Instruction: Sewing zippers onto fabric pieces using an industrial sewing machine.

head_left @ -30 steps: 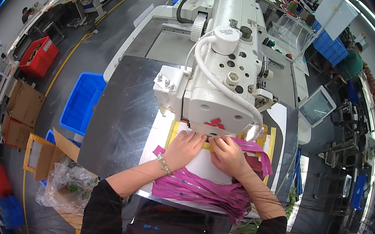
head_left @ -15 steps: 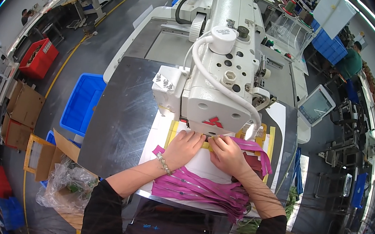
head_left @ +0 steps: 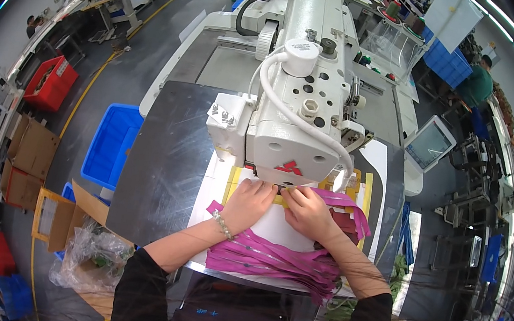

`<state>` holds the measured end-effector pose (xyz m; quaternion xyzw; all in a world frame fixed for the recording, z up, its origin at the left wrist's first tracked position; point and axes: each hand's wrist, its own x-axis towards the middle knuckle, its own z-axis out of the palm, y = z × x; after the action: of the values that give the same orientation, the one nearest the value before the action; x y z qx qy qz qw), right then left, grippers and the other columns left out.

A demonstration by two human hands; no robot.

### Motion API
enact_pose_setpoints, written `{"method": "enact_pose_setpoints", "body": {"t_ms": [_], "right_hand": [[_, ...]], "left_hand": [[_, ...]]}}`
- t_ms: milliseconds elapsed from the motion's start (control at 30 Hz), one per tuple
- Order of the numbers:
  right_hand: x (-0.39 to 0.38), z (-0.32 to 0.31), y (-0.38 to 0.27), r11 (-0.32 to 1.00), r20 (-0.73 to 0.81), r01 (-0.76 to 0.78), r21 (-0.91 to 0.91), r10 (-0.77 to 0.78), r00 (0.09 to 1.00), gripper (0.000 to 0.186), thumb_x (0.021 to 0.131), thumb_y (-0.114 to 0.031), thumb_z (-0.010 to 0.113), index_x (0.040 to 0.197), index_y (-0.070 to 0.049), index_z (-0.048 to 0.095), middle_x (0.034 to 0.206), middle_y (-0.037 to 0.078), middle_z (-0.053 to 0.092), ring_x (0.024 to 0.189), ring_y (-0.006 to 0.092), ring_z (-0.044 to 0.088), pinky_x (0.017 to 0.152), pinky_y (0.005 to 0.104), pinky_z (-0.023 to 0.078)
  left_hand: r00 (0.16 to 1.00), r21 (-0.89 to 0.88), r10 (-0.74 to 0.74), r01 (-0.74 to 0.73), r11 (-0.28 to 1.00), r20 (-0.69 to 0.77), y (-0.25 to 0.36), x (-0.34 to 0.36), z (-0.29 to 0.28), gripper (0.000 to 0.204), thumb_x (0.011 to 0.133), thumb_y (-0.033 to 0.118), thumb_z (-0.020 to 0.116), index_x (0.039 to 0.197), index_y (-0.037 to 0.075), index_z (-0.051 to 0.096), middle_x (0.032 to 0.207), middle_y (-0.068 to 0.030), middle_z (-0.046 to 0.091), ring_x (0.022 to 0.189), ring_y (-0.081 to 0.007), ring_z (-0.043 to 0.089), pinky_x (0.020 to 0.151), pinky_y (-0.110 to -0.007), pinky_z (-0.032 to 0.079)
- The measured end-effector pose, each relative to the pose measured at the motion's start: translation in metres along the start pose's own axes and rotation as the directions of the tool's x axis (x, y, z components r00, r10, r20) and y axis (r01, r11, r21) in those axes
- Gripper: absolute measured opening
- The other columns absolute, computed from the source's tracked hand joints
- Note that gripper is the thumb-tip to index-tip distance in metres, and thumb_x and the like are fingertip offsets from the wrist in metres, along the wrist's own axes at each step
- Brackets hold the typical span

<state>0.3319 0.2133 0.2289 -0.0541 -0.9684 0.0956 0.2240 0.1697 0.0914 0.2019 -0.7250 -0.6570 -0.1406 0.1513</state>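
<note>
Beneath the head of a large white industrial sewing machine [head_left: 294,146], my two hands meet fingertip to fingertip. My left hand [head_left: 249,203], with a beaded bracelet at its wrist, has its fingers bent and pressed down together. Opposite it, my right hand [head_left: 310,214] pinches with thumb and fingers. A small dark piece shows between the fingertips; what each hand grips is mostly hidden. A magenta zipper strip [head_left: 360,219] runs from behind my right hand to the right. Nearer me lies a pile of magenta zipper strips [head_left: 270,258], and a yellow-edged template [head_left: 233,183] lies under my hands.
Dark red pieces [head_left: 342,222] lie right of my right hand. A control screen [head_left: 430,145] stands to the right. On the left are a blue bin [head_left: 111,146], a cardboard box with clear plastic [head_left: 88,255] and a red crate [head_left: 51,83]. A person in green [head_left: 475,85] sits at the far right.
The view has shifted slightly. My hands stay in nearly the same place under the machine head, with the fingertips still close together.
</note>
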Motion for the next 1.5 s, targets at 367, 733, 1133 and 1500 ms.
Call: {"method": "enact_pose_setpoints", "body": {"t_ms": [367,733,1133,1500], "right_hand": [[0.004,0.003,0.000,0.999,-0.009,0.045,0.003,-0.045,0.999,0.035,0.069,-0.006,0.064,0.103,0.000,0.060,0.096,0.007,0.057,0.087,0.0230,0.056,0.075,0.0329,0.051],[0.001,0.010,0.021,0.997,-0.005,0.028,0.071,-0.028,1.000,0.025,0.068,-0.003,0.065,0.091,0.000,0.057,0.084,0.010,0.056,0.082,0.0281,0.056,0.072,0.0363,0.049],[-0.005,-0.005,0.024,0.995,0.028,0.000,0.101,-0.003,1.000,0.033,0.069,-0.006,0.065,0.101,0.001,0.058,0.102,0.012,0.059,0.097,0.0297,0.057,0.083,0.0369,0.049],[-0.004,-0.007,0.025,0.994,0.056,0.005,0.112,-0.011,0.998,0.034,0.071,-0.008,0.067,0.103,0.000,0.057,0.104,0.012,0.059,0.101,0.0294,0.056,0.085,0.0367,0.048]], "left_hand": [[0.999,0.011,0.033,-0.033,0.999,-0.043,-0.017,-0.006,0.002,0.036,0.081,0.018,0.055,0.115,0.008,0.060,0.110,-0.0020,0.058,0.099,-0.0155,0.055,0.085,-0.037,0.041],[0.761,-0.346,-0.067,0.369,0.862,0.646,-0.088,0.027,0.018,0.044,0.082,0.052,0.062,0.099,0.012,0.068,0.082,-0.0060,0.064,0.087,-0.0257,0.061,0.086,-0.041,0.043],[0.858,-0.566,0.094,0.247,0.787,0.505,-0.091,0.057,0.016,0.084,0.067,0.057,0.076,0.135,0.017,0.047,0.135,-0.0094,0.048,0.125,-0.0302,0.042,0.107,-0.043,0.033],[0.892,-0.698,-0.053,0.386,0.603,0.448,-0.078,0.036,0.020,0.066,0.071,0.059,0.071,0.114,0.010,0.063,0.110,-0.0119,0.064,0.102,-0.0254,0.059,0.090,-0.036,0.046]]}}
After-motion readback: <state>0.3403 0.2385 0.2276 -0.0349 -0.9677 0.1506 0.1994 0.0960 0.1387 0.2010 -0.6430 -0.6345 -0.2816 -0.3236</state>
